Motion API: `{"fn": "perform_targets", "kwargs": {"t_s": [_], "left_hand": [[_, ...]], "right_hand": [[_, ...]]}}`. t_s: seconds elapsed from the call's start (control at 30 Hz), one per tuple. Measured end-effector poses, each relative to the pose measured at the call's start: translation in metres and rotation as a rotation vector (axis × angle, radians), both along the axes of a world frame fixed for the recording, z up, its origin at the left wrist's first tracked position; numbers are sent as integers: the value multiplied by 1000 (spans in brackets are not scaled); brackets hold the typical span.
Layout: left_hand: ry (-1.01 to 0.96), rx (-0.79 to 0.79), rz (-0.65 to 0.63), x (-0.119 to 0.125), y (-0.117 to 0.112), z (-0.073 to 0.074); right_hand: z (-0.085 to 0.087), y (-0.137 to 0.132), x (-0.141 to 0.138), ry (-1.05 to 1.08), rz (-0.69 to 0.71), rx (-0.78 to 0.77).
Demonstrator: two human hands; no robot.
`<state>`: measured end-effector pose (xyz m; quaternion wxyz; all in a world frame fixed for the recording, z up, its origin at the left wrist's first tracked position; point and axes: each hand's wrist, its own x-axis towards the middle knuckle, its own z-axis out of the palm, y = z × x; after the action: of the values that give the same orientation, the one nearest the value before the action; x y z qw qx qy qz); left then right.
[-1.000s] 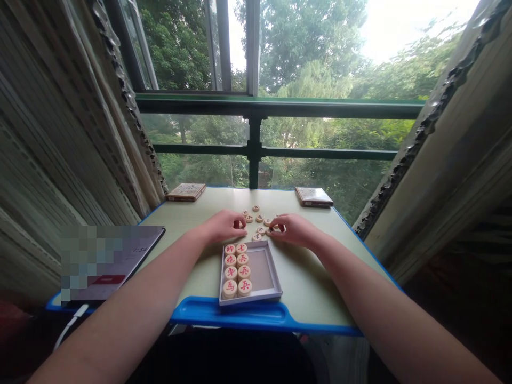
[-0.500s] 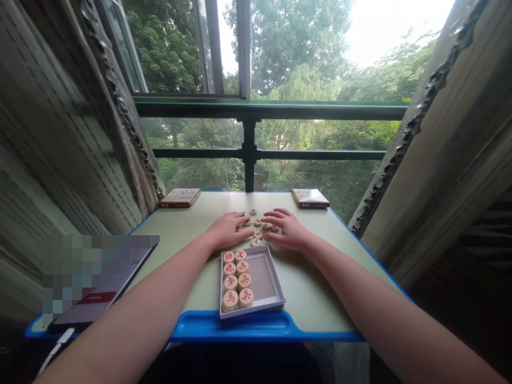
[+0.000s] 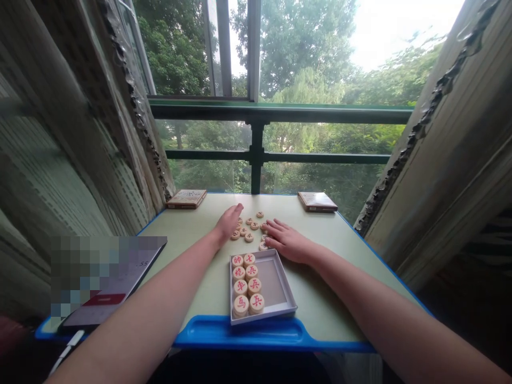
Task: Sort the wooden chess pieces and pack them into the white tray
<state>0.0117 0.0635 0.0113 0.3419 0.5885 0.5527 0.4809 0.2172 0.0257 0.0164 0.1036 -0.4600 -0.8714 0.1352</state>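
Note:
Several loose round wooden Chinese chess pieces [image 3: 249, 238] with dark characters lie scattered on the table between my hands. My left hand [image 3: 229, 222] stands on edge at the left of them, its fingers stretched forward and its palm turned toward the pieces. Palm down, my right hand [image 3: 288, 240] rests with fingers extended at the right side, partly covering a few pieces there. Closer to me sits a shallow white box [image 3: 287, 282]. Chess pieces with red characters [image 3: 254, 287] stand stacked in two columns along its left side, and its right part shows a bare bottom.
The pale table [image 3: 340, 298] has a blue rim with a molded tray [image 3: 200, 333] in front. Two flat boxes lie at the back, one left [image 3: 186, 199] and one right [image 3: 318, 201]. A tablet [image 3: 120, 288] with a white cable [image 3: 68, 349] is at left. Curtains flank the window.
The loose pieces have spread apart and shifted. My left hand has turned onto its edge and pulled back from the middle. My right hand has flattened. The view has shifted slightly left.

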Motion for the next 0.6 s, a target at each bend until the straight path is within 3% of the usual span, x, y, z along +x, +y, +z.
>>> {"fn": "perform_targets", "kwargs": {"t_s": [0.27,0.6], "left_hand": [[-195,-169,-70,-5,-2,4],[-97,-242,-144,-11,4,5]], "right_hand": [[2,0,-4,51,79,46],[-6,9,-5,149,84,99]]}}
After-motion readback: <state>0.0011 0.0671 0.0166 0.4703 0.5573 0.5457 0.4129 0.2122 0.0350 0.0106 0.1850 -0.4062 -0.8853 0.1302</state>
